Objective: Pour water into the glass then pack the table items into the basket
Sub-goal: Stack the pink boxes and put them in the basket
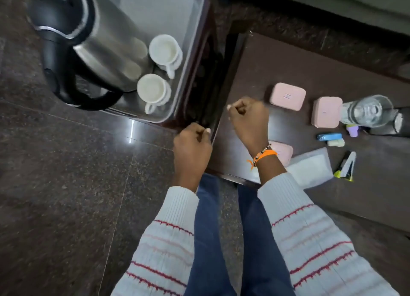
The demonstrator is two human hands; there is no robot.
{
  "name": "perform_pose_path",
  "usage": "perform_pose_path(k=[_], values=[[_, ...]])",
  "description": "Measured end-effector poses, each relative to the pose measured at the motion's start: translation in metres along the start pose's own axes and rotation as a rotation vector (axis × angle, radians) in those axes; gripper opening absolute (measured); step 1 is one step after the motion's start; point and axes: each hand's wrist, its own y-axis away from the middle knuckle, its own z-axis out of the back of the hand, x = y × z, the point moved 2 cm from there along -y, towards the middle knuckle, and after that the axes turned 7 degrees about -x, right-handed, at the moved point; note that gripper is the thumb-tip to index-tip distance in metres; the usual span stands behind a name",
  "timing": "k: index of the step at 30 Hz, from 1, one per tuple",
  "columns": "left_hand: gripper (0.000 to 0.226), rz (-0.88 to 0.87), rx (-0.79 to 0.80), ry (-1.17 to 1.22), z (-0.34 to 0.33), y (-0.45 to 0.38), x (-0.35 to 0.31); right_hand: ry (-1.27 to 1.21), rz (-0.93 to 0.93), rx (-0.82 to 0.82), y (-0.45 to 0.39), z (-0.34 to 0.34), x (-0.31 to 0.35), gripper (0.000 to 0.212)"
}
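A clear plastic basket (pixel 188 25) at the upper left holds a steel kettle (pixel 97 42) with a black handle and two white cups (pixel 165 51) (pixel 153 91). On the dark table (pixel 288 58) to the right stand a glass (pixel 368 111), two pink boxes (pixel 287 96) (pixel 326 115) and a third pink box (pixel 282 151) partly behind my right wrist. My left hand (pixel 192 147) is curled shut near the table's left edge, below the basket's corner. My right hand (pixel 248 118) is a fist over the table's left part. Neither hand holds anything.
Small items lie at the table's right: a blue nail clipper (pixel 329 137), a pale eraser (pixel 336 142), a purple piece (pixel 352 130), a black-and-yellow stapler-like tool (pixel 347 167) and a white packet (pixel 310 169). Dark polished floor (pixel 66 184) spreads to the left.
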Motion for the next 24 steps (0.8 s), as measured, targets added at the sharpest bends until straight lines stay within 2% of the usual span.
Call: perform_pose_path(k=[6, 10, 12, 15, 17, 18, 21, 24], values=[[0.021, 0.113, 0.342, -0.125, -0.102, 0.04, 0.013, 0.012, -0.176, -0.083, -0.01, 0.065, -0.097, 0.015], [0.026, 0.248, 0.483, -0.097, -0.157, 0.048, 0.022, -0.162, -0.379, -0.099, -0.041, 0.084, -0.146, 0.013], [0.031, 0.32, 0.49, -0.058, -0.177, 0.045, 0.024, -0.271, -0.456, -0.044, -0.055, 0.086, -0.159, 0.012], [0.036, 0.358, 0.428, -0.033, -0.196, 0.039, 0.025, -0.491, -0.569, 0.025, -0.076, 0.084, -0.166, 0.022], [0.032, 0.321, 0.381, -0.073, -0.203, 0.038, 0.025, -0.6, -0.614, 0.047, -0.089, 0.082, -0.164, 0.009], [0.029, 0.29, 0.367, -0.106, -0.207, 0.039, 0.025, -0.626, -0.631, 0.048, -0.096, 0.082, -0.163, 0.007], [0.023, 0.225, 0.353, -0.172, -0.218, 0.045, 0.025, -0.628, -0.657, 0.019, -0.114, 0.079, -0.165, 0.025], [0.02, 0.212, 0.32, -0.194, -0.222, 0.053, 0.028, -0.592, -0.684, 0.018, -0.12, 0.076, -0.168, 0.027]])
